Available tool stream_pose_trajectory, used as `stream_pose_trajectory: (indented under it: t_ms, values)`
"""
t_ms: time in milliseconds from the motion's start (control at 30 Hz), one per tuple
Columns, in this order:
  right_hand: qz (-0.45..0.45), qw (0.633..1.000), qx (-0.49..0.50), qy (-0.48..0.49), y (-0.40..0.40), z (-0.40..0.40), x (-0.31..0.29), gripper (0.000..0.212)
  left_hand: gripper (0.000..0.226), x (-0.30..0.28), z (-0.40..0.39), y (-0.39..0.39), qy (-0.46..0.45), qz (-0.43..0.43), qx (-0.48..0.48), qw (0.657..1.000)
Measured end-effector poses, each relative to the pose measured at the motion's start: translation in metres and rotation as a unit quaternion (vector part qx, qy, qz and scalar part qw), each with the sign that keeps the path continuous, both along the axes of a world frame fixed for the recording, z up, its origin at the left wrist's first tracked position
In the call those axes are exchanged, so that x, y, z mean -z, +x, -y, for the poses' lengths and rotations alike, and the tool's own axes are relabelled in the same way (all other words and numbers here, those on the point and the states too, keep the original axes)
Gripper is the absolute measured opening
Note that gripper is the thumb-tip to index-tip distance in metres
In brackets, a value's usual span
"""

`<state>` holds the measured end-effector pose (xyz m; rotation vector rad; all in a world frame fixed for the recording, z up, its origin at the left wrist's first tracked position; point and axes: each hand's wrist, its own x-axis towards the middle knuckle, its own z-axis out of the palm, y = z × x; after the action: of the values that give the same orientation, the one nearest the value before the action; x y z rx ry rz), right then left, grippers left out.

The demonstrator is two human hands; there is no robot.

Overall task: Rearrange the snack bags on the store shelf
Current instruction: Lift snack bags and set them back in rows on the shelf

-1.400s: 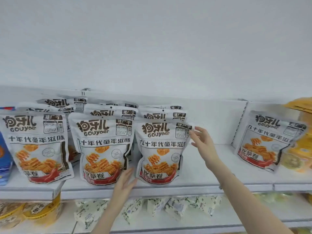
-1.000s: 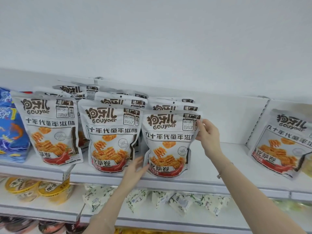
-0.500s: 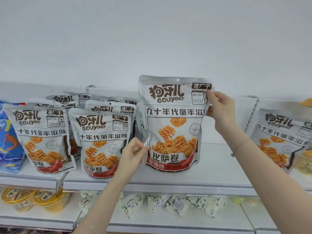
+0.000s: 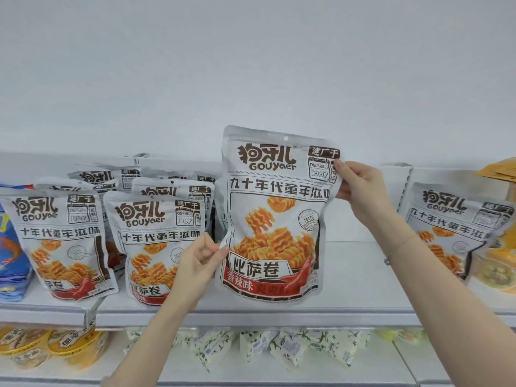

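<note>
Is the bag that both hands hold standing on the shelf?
No, the held bag is lifted between the left hand and the right hand, its bottom edge clear of the shelf.

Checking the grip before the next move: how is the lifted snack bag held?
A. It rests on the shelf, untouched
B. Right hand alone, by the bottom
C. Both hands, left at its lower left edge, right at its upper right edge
C: the left hand pinches the lifted snack bag at its lower left edge, and the right hand grips its upper right edge.
</note>
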<state>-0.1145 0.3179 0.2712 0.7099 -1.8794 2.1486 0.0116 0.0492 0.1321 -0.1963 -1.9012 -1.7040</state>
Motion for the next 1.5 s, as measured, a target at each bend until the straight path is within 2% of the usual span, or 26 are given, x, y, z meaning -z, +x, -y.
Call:
stream_pose_trajectory:
  t_ms: [167, 267, 367, 533, 667, 800, 967, 1167, 1233, 1333, 1367, 1433, 1500]
  values:
    - [0.051, 0.998, -0.015, 0.019, -0.003, 0.003, 0.004, 0.021, 0.028, 0.008, 0.005, -0.008, 0.016, 0.036, -0.008, 0.999]
    - [0.103, 0.994, -0.017, 0.028, -0.005, 0.018, 0.018, 0.019, 0.023, 0.015, 0.008, -0.016, -0.024, 0.089, -0.048, 0.995]
    - [0.106, 0.994, -0.008, 0.010, -0.006, 0.036, 0.035, 0.021, 0.009, 0.021, 0.016, -0.025, -0.031, 0.147, -0.083, 0.985]
    - [0.102, 0.995, -0.001, 0.006, -0.007, 0.062, 0.064, 0.021, 0.030, -0.001, 0.016, -0.029, 0.038, 0.159, -0.019, 0.986]
    - [0.102, 0.995, 0.010, -0.005, -0.012, 0.069, 0.080, 0.021, 0.018, -0.012, 0.016, -0.037, 0.035, 0.154, -0.019, 0.987]
    - [0.104, 0.995, 0.008, -0.005, -0.016, 0.068, 0.092, 0.023, 0.033, -0.016, 0.012, -0.043, 0.026, 0.163, -0.034, 0.986]
    - [0.111, 0.994, -0.002, -0.021, -0.018, 0.070, 0.104, 0.023, 0.037, -0.013, 0.013, -0.046, 0.032, 0.185, -0.040, 0.981]
    - [0.138, 0.990, -0.017, -0.012, -0.020, 0.066, 0.119, 0.021, 0.031, 0.003, 0.015, -0.051, 0.038, 0.208, -0.047, 0.976]
    - [0.133, 0.991, -0.021, 0.005, -0.022, 0.065, 0.121, 0.019, 0.043, 0.007, 0.018, -0.052, 0.041, 0.209, -0.055, 0.976]
    - [0.133, 0.990, -0.033, 0.036, -0.023, 0.062, 0.115, 0.013, 0.082, 0.016, 0.024, -0.055, 0.047, 0.206, -0.060, 0.976]
    - [0.133, 0.989, -0.037, 0.053, -0.023, 0.060, 0.111, 0.014, 0.082, 0.014, 0.023, -0.054, 0.039, 0.208, -0.063, 0.975]
    - [0.128, 0.988, -0.020, 0.087, -0.026, 0.057, 0.101, 0.025, 0.069, 0.008, 0.022, -0.049, 0.002, 0.226, -0.070, 0.972]
    - [0.109, 0.991, 0.031, 0.073, -0.033, 0.056, 0.086, 0.032, 0.076, 0.002, 0.024, -0.044, -0.057, 0.252, -0.080, 0.963]
